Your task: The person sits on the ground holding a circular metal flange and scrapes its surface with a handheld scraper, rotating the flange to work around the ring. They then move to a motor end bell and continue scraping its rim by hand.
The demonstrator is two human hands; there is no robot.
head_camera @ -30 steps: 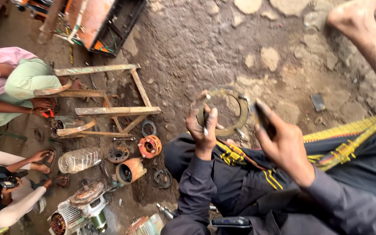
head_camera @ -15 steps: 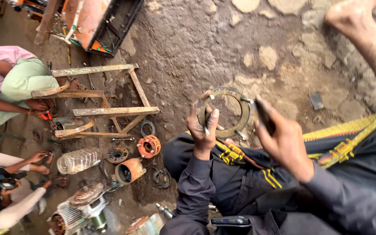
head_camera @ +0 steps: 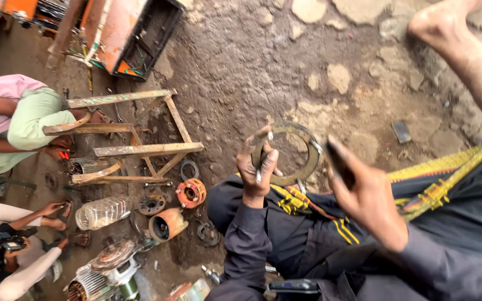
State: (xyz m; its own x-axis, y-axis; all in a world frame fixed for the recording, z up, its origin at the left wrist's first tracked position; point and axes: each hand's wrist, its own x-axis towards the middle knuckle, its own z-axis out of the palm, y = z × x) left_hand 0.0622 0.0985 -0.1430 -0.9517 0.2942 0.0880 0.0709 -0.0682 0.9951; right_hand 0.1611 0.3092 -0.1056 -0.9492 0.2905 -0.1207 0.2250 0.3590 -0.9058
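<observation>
My left hand [head_camera: 256, 167] holds up a rusty flat metal ring [head_camera: 311, 158] by its left side, with a thin metal piece also pinched in the fingers. My right hand [head_camera: 368, 196] is just right of the ring and is shut on a small dark object [head_camera: 338, 161] whose tip is close to the ring's right edge. Both hands are above my lap, which is covered in dark clothes with yellow stripes [head_camera: 291, 203].
On the dirt ground to the left lie a wooden frame [head_camera: 140, 149], orange motor parts [head_camera: 191, 193], a plastic bottle [head_camera: 101, 212] and an electric motor [head_camera: 107, 267]. Other people sit at the far left [head_camera: 23, 120]. A bare foot [head_camera: 447, 25] is at the top right.
Both hands keep their hold on the ring and the dark object. The view has drifted slightly; nothing else has visibly moved.
</observation>
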